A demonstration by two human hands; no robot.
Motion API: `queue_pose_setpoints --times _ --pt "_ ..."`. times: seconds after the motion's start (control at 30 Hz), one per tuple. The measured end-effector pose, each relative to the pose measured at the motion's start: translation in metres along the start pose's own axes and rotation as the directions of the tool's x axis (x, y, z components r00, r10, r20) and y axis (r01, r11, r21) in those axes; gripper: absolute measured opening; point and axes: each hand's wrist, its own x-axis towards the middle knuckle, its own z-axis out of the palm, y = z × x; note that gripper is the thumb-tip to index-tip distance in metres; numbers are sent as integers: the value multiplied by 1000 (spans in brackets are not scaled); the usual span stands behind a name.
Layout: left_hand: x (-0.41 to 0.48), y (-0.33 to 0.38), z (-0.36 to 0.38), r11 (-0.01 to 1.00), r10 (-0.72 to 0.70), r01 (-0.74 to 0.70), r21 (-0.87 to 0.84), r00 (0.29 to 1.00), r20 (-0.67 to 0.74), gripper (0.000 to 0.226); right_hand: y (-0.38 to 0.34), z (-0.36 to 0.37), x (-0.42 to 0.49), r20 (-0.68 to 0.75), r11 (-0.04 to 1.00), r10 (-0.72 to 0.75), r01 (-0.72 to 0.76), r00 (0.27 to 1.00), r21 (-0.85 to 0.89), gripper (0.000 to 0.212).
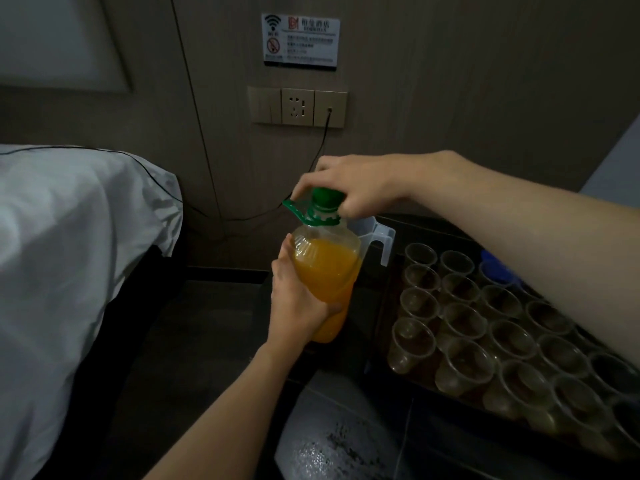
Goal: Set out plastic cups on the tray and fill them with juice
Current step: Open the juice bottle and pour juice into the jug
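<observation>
Pitcher [384,240] half hidden behind juice bottle [325,268] — right forearm [519,237] overhangs cups [464,323].

- The cups [464,323] sit packed rim to rim all over the tray [388,299], so there's no lane between them; the only way in is from above.
- The right forearm [554,244] hangs across the back rows, blocking the top there.
- The juice bottle [325,271] is held just left of the tray, with a clear pitcher [382,237] right behind it, so that corner is crowded.
- The widest open lane is the dark floor [207,323] between the bed [69,254] and the tray.
</observation>
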Motion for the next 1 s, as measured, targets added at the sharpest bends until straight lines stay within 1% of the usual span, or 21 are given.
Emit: queue_pose_setpoints --times 0.03,0.1,0.13,0.17,0.2,0.23,0.27,0.33,0.4,0.43,0.5,0.57,0.63,0.67,0.73,0.8,0.87,0.9,0.97,1.0 --pt "0 0 0 1000 -2 2 5 1000 2 142 -1 -1 0 -25 1000 8 -8 1000 30 62" --pt "0 -1 0 1000 7 -7 14 1000 2 143 -2 -1 3 -132 997 53 -45 990 63 53" --pt "0 -1 0 1000 9 -9 8 1000 1 143 -1 -1 5 -182 995 92 -86 979 42 53" --pt "0 -2 0 1000 5 -5 0 1000 2 144 -1 0 6 -203 990 136 -140 970 -5 60" --pt "0 -1 1 1000 0 0 -5 1000 2 143 -2 0 7 -200 980 179 -193 963 -56 67" --pt "0 0 1 1000 -5 5 -2 1000 1 143 -2 2 8 -189 967 211 -233 959 -105 68" --pt "1 0 2 1000 -8 9 2 1000 -4 144 -2 4 11 -180 959 221 -247 958 -137 63" --pt "1 0 2 1000 -5 5 -2 1000 -17 143 0 7 16 -158 969 195 -215 968 -122 46" --pt "0 -1 2 1000 2 -3 -10 1000 -19 143 1 5 16 -114 987 152 -158 982 -39 34" --pt "0 -1 2 1000 6 -6 -9 1000 -17 143 1 3 14 -101 992 123 -126 987 -28 33" --pt "0 -3 3 1000 14 -14 1 1000 -22 143 2 -1 7 -97 996 78 -81 992 -29 39" --pt "0 -3 3 1000 15 -15 10 999 -29 143 6 2 -3 -168 997 54 -45 984 56 41" --pt "1 -3 4 1000 21 -21 21 999 -33 142 10 10 -16 -297 973 75 -4 952 233 41" --pt "1 -3 5 999 22 -21 27 999 -34 142 11 18 -23 -368 941 117 16 922 339 41" --pt "2 -3 5 1000 20 -19 25 999 -42 141 12 39 -33 -477 858 255 31 841 513 42" --pt "1 -3 6 999 27 -25 24 998 -50 142 11 65 -39 -492 779 403 -7 772 627 42" --pt "1 -3 6 999 31 -30 30 998 -56 142 12 94 -41 -434 674 534 -55 726 737 41" --pt "0 -3 6 999 32 -30 33 998 -59 142 13 107 -41 -387 591 590 -53 708 805 42" --pt "0 -2 6 999 35 -33 36 997 -63 142 12 130 -43 -272 389 672 -17 689 921 47" --pt "-1 -2 6 999 37 -34 36 997 -65 142 9 140 -44 -225 318 695 -11 683 948 52"
